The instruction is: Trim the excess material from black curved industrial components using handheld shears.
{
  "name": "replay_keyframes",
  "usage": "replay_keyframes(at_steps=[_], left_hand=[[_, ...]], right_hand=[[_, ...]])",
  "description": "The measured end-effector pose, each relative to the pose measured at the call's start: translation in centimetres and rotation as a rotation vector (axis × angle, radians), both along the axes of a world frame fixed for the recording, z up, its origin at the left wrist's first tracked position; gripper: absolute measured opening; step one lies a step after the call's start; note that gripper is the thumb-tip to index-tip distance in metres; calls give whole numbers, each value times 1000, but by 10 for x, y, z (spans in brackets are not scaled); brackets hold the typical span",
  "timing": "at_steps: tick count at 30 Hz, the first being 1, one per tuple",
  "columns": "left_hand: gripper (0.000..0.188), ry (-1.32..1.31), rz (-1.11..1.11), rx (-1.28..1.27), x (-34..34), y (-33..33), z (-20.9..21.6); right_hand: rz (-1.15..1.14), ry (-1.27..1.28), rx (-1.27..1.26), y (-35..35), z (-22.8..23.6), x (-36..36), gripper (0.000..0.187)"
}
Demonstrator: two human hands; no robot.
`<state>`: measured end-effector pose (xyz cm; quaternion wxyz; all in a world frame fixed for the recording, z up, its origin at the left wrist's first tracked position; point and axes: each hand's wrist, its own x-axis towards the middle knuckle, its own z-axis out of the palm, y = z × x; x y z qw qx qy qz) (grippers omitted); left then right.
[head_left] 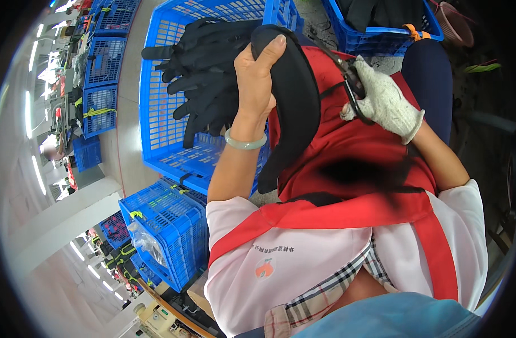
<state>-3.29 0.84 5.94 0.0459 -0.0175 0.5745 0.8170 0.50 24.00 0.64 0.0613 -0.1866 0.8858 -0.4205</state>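
A factory workshop, apparently for sewn goods: just left of the fingers [271, 52] of the left hand [254, 84], a blue plastic crate [156, 156] holds many similar black fabric pieces [210, 79]. Farther left of them run stacked mesh crates [104, 62] and tube lights [28, 115]; lower left stands a beige machine [156, 320].

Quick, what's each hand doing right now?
Left hand: closed, thumb on top, holding a curved black strip.
Right hand: in a white glove, closed around the scissors.
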Motion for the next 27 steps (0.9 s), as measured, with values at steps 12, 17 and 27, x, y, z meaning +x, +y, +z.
replay_keyframes(at_steps=[12,17,27], left_hand=[[7,19,29,75,5,5,-3],[7,8,24,88,8,5,1],[7,-3,129,76,9,7,-4]], right_hand=[[-9,137,62,-17,13,-7,85],[86,-137,-117,-12,4,-10,39],[-52,155,4,-22,0,8,72]])
